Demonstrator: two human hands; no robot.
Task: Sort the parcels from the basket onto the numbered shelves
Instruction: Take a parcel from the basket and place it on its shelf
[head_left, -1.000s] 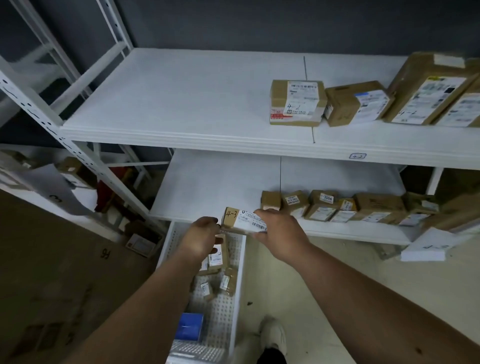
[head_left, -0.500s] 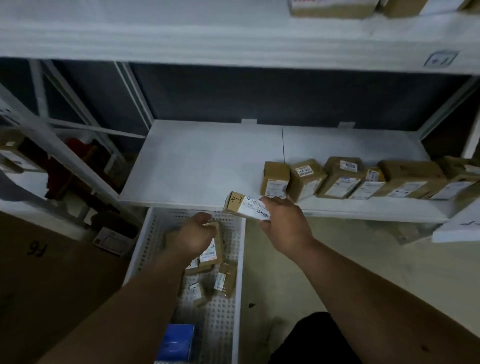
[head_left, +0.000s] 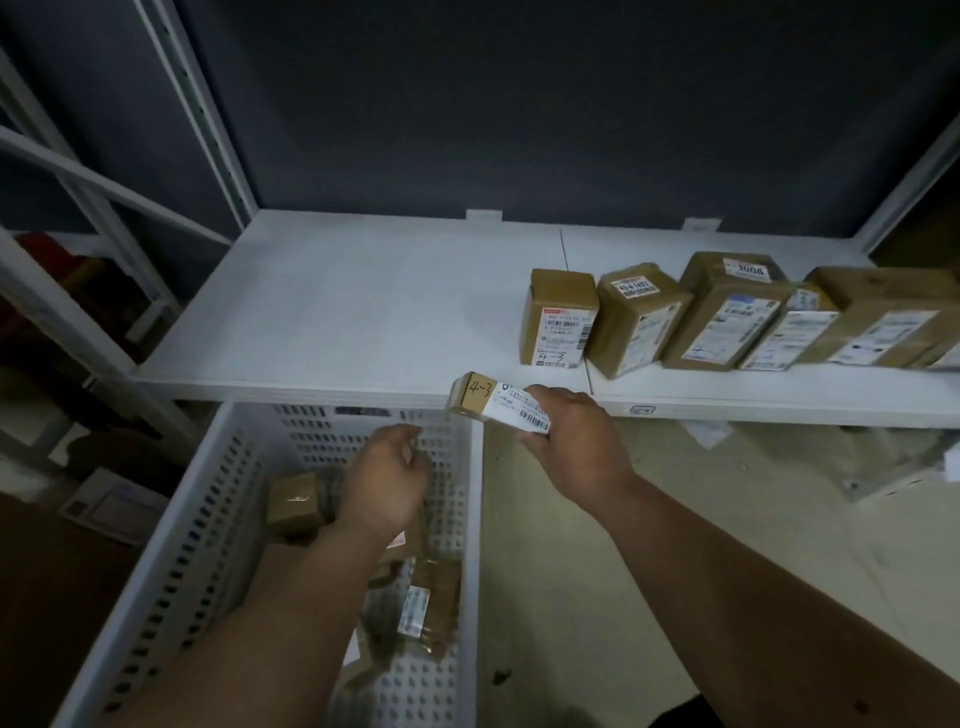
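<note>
Head view: at the lower left a white perforated plastic basket (head_left: 208, 545) is seen on the floor, with several brown taped cardboard parcels (head_left: 293, 501) lying inside it. The left hand (head_left: 387, 475) is held over the basket's far end, its fingers loosely curled with nothing seen in them; whether they touch a parcel beneath cannot be told. To its right, a small oblong brown cardboard parcel (head_left: 480, 397) marked "4-3" on its end is gripped by the right hand (head_left: 571, 441), fingers wrapped over its white barcode label. The parcel's long axis is laid roughly left to right, tilted slightly down to the right, with the marked end pointed left. It is held just in front of the front edge of the white metal shelf (head_left: 337, 322), not resting on it. Farther right on the shelf a row of brown labelled boxes (head_left: 639, 317) is stood side by side, the leftmost box (head_left: 558, 317) also marked "4-3".
</note>
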